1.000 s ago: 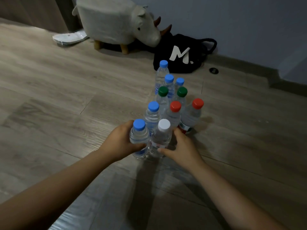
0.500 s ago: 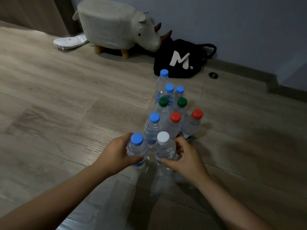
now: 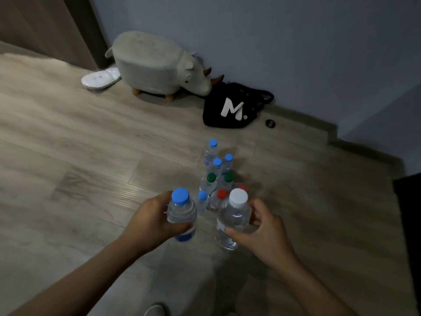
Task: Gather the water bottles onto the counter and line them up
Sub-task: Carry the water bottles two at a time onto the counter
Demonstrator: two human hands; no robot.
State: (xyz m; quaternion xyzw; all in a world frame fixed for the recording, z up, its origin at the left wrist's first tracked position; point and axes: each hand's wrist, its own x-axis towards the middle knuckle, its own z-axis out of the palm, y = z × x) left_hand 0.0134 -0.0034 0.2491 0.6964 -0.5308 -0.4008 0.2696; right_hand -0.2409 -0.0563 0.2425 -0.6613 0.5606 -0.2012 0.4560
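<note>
My left hand (image 3: 152,221) grips a clear water bottle with a blue cap (image 3: 181,210), held up off the wooden floor. My right hand (image 3: 262,229) grips a clear bottle with a white cap (image 3: 233,218), also lifted. Behind them a cluster of bottles stands on the floor: a small blue-capped one (image 3: 202,200), a red-capped one (image 3: 218,198) with another red cap partly hidden behind the white cap, two green-capped ones (image 3: 210,182), and three blue-capped ones (image 3: 213,151) at the far end. No counter is in view.
A grey rhino-shaped stool (image 3: 157,65) stands by the wall, a white slipper (image 3: 101,78) to its left. A black bag with a white M (image 3: 232,108) lies by the baseboard, a small black ring (image 3: 270,123) beside it. A dark object (image 3: 407,224) fills the right edge.
Both hands have lifted their bottles off the floor and drawn them apart and toward me. The view has risen and pulled back, so the standing bottles look smaller.
</note>
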